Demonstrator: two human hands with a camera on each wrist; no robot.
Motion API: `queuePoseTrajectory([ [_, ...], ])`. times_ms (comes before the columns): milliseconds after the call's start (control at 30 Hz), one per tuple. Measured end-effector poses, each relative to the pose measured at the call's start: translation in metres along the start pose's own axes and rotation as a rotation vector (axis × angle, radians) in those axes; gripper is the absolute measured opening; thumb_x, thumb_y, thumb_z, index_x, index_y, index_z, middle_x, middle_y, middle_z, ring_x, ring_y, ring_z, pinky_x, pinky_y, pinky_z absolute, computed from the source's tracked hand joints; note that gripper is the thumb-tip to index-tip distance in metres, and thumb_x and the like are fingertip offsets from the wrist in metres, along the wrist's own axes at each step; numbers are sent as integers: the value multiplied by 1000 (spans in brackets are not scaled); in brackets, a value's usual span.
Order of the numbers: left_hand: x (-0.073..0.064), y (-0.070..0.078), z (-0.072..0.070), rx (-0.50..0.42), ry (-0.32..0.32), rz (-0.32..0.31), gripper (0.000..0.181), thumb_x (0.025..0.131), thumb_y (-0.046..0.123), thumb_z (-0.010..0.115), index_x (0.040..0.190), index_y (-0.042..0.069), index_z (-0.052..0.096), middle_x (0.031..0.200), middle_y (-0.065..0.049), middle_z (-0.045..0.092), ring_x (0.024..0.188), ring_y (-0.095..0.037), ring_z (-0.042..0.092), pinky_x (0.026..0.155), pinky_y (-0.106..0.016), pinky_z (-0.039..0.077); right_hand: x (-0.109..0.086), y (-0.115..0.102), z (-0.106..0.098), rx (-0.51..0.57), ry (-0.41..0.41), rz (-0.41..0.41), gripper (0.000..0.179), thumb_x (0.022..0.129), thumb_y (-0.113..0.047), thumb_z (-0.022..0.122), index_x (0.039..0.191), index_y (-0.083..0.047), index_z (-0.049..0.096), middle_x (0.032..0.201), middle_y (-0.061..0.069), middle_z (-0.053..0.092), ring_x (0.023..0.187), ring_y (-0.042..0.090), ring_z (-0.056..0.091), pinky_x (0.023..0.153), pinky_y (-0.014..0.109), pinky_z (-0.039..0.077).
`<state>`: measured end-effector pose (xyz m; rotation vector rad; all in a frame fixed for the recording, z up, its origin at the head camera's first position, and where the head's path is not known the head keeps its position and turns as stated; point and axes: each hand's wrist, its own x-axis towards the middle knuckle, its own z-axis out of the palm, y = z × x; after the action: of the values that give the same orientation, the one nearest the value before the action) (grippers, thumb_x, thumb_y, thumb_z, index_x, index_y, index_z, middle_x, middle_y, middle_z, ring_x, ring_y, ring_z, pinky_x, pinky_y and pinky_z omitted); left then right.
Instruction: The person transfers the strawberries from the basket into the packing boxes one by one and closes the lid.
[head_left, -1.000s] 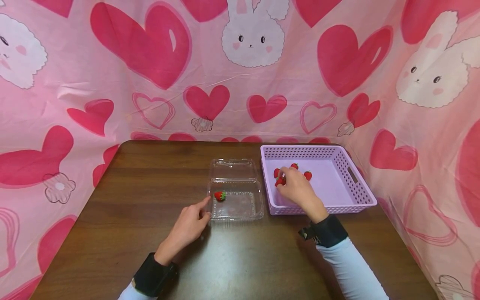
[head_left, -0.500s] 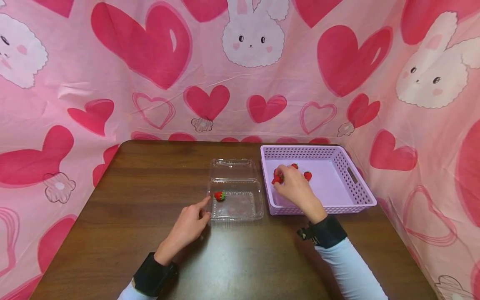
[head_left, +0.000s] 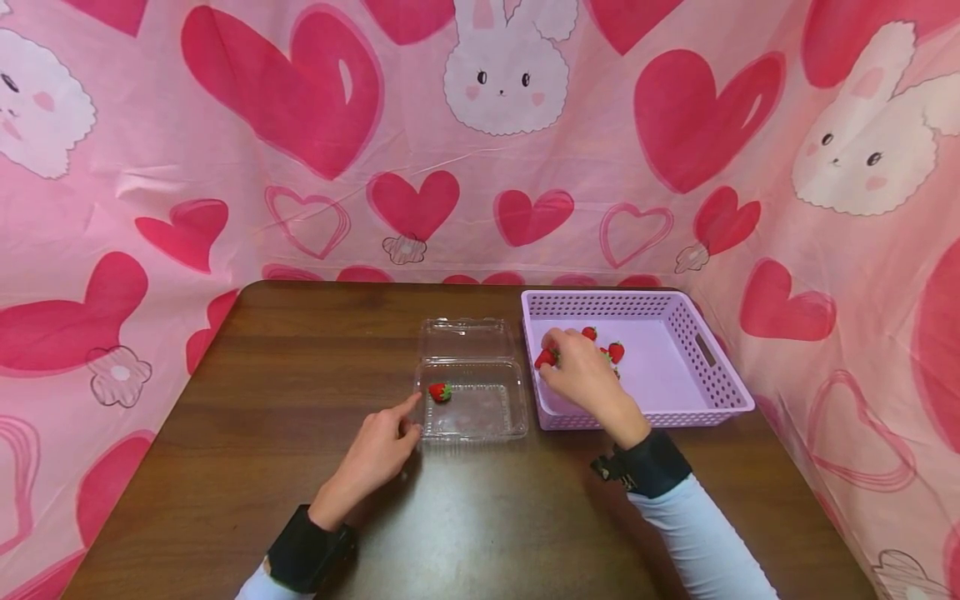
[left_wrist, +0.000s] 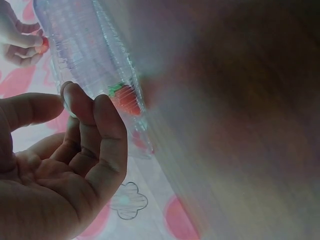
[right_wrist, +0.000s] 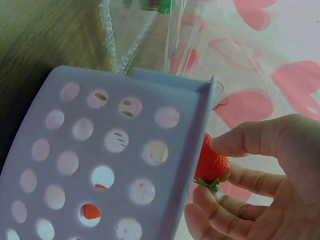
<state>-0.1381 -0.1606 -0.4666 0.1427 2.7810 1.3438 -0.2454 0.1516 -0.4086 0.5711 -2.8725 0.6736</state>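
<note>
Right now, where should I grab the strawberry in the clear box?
I'd pinch the strawberry by its red middle, coming from above: it lies on its side, green leaves pointing right, near the clear box's left wall, and the lid is open.

free air above basket's left wall (head_left: 536, 385)

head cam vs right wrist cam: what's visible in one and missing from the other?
Head only: the left hand, black wristbands and pale sleeves.

Right wrist only: red patches seen through holes in the side wall of the basket.

Both: the right hand pinching the held strawberry, the basket, the clear container, the brown table and the heart-print backdrop.
</note>
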Motion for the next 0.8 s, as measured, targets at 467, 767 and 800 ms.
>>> queuePoseTrajectory([
  [467, -1, -1, 1, -3, 22, 6, 55, 96, 2, 62, 150, -5, 54, 63, 4, 49, 44, -12, 49, 46, -27, 39, -1, -17, 7, 10, -3, -45, 19, 84, -13, 76, 100, -9, 67, 86, 7, 60, 74, 25, 55, 62, 42, 49],
  [767, 0, -1, 1, -20, 8, -12, 55, 98, 2, 63, 151, -5, 53, 65, 2, 50, 46, -14, 48, 46, -27, 38, 0, -25, 14, 20, -75, -32, 27, 86, -17, 82, 108, -8, 69, 91, 7, 62, 78, 23, 58, 65, 38, 54],
  [800, 0, -1, 1, -21, 7, -13, 55, 98, 2, 63, 151, -4, 53, 65, 2, 50, 46, -14, 48, 46, -27, 38, 0, -26, 15, 23, -86, -28, 28, 86, -17, 83, 109, -8, 69, 91, 6, 62, 78, 23, 58, 65, 38, 54],
])
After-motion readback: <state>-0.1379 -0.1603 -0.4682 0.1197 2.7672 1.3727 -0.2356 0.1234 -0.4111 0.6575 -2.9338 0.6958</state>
